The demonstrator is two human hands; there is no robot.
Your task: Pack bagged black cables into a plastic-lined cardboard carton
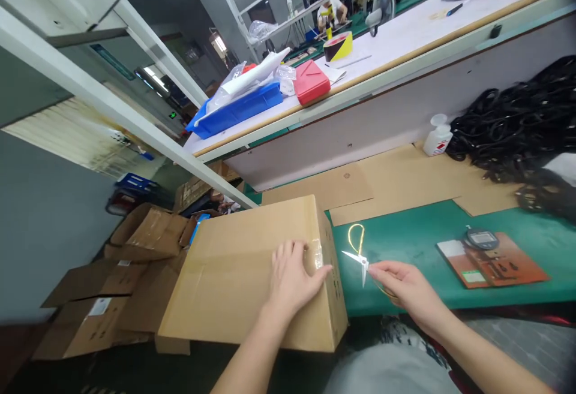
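Grey cloth lies below the right hand, whose fingers grasp open scissors by one handle; left of them, the left hand rests, fingers spread, on the box.

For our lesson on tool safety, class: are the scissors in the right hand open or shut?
Open. The scissors in the right hand show two blades spread apart, with one gold handle standing clear of the fingers.
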